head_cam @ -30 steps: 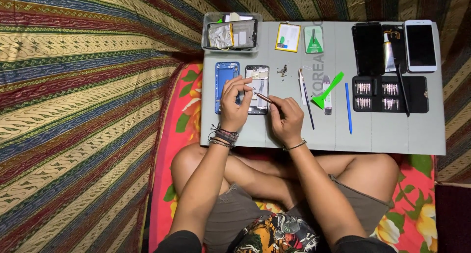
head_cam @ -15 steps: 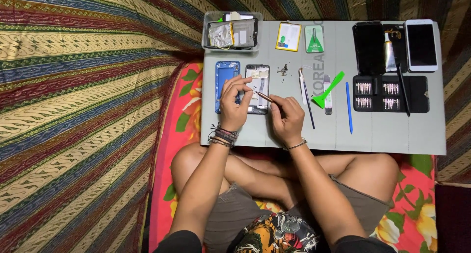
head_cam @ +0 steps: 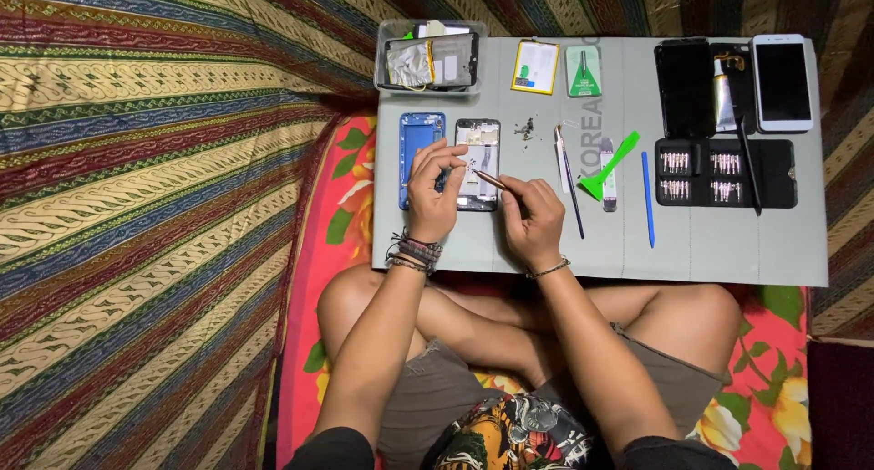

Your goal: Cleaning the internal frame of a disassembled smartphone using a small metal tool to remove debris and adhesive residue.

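Grey is the work mat (head_cam: 510, 247) on which everything is laid, and it serves as the landmark in the single head view. Near the mat's left end an opened phone body (head_cam: 478, 163) is seen lying flat, with a blue phone frame (head_cam: 421, 147) just beside it on the left. Compared with a second ago, little is found altered: the left hand (head_cam: 431, 188) is held in much the same spot, its fingertips pressed on the opened phone's left edge, while the thin tool (head_cam: 489, 178) has been tilted slightly and its tip kept over the phone's middle (so the same spot appears to be worked on still). The tool is pinched narrowly in the right hand (head_cam: 533, 217), whose wrist is rested low on the mat near its front edge. The left hand is not closed round anything; it is only braced, fingers bent. At the mat's far edge a clear tray of parts (head_cam: 430, 58) is set; toward its right end a green pry tool (head_cam: 608, 165), a blue stick (head_cam: 647, 199) and a black bit case (head_cam: 726, 172) are laid.
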